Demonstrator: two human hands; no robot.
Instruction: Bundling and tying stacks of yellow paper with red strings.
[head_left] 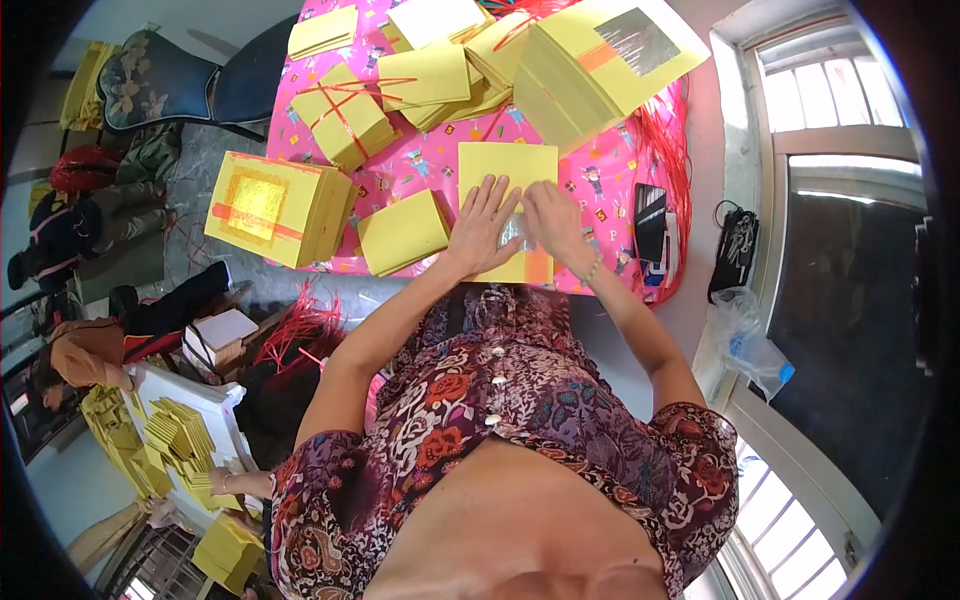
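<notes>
A yellow paper sheet (508,162) with a silvery patch and an orange band lies at the table's near edge. Flat on it, with fingers spread, rests my left hand (484,232). My right hand (556,222) is bent over the sheet's right side, its fingers curled together; what is under the fingertips is hidden. Left of the sheet is a small yellow paper stack (404,232). Beyond my hands, a thick yellow stack (567,95) stands with a top sheet (640,45) bearing a silver square.
A gold-patterned block of paper (262,208) and a red-tied bundle (345,115) stand left on the pink tablecloth (385,175). A phone (650,222) and red strings (670,160) lie right. A person's hand (222,482) touches yellow papers at a white table (205,395) lower left.
</notes>
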